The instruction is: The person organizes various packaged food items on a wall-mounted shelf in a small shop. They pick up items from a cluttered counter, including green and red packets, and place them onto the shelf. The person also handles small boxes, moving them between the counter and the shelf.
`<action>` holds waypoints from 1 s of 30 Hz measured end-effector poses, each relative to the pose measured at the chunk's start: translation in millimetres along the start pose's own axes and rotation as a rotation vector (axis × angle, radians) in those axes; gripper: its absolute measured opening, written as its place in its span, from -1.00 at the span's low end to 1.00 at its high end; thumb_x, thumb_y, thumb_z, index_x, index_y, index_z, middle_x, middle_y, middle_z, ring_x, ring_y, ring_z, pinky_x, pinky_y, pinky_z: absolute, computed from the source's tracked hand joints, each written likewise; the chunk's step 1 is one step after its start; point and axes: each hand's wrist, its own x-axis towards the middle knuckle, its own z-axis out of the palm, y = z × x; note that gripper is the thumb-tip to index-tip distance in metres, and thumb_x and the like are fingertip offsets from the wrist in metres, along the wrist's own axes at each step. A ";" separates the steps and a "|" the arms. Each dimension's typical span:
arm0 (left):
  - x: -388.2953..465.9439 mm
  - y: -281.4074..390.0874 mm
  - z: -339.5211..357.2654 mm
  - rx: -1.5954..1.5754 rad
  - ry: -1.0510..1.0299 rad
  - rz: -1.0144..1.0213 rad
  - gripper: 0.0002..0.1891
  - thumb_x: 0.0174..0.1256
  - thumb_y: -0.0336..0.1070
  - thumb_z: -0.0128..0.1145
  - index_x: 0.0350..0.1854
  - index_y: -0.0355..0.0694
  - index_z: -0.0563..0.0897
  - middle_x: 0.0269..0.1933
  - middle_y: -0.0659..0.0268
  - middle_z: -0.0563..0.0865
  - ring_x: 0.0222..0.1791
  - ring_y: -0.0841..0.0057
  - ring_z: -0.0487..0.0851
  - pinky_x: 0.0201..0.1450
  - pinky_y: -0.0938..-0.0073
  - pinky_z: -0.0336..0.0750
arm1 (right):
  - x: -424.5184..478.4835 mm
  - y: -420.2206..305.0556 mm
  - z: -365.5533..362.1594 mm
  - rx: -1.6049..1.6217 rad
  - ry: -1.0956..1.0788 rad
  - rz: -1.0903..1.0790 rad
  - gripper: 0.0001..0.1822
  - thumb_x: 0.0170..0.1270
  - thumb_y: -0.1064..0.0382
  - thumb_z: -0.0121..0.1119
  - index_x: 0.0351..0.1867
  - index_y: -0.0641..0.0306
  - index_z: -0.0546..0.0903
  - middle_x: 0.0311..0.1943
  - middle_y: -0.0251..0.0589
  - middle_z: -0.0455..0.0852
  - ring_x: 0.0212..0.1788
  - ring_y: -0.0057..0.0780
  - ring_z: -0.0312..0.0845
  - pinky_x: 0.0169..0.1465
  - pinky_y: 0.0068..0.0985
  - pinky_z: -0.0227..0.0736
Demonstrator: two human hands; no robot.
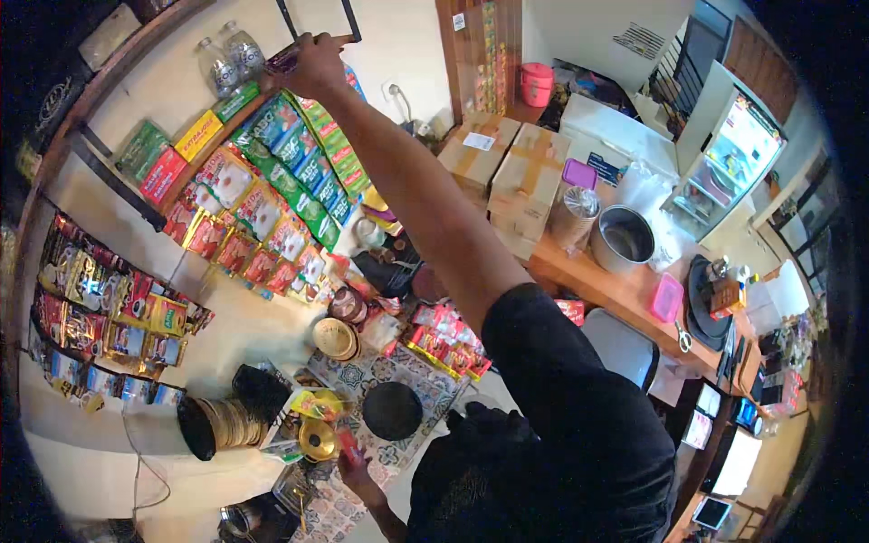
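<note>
My right hand (pixel 318 66) is raised to the end of a wooden wall shelf (pixel 217 139), its fingers around a dark purple packet (pixel 282 61). Two clear glass bottles (pixel 231 58) and small green, yellow and red boxes (pixel 199 134) stand along this shelf. Strips of sachets (pixel 258 210) hang below it. Low down, my left hand (pixel 354 468) holds a small red packet (pixel 349 444), partly blurred, beside a gold-coloured round lidded pot (pixel 318 439) and a yellow packet (pixel 319 404). A black round pad (pixel 392 410) lies to the right on the patterned surface.
More sachet strips (pixel 115 305) hang at the left. Woven baskets (pixel 336 338) and red packs (pixel 451 339) sit near the patterned surface. Cardboard boxes (pixel 529 170) and a large metal pot (pixel 621 237) stand on a wooden counter (pixel 611 288). A lit fridge (pixel 730 156) stands open behind.
</note>
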 end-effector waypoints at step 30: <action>-17.0 -4.3 -8.4 -0.075 0.108 -0.007 -0.52 0.21 -0.34 0.22 0.16 -0.38 0.42 0.02 0.17 0.56 0.00 0.44 0.55 0.13 0.38 0.44 | 41.3 61.0 12.4 0.402 -0.520 -0.118 -0.10 -0.16 0.10 0.59 0.26 0.26 0.39 -0.09 -0.01 0.68 0.00 -0.25 0.61 0.06 -0.38 0.53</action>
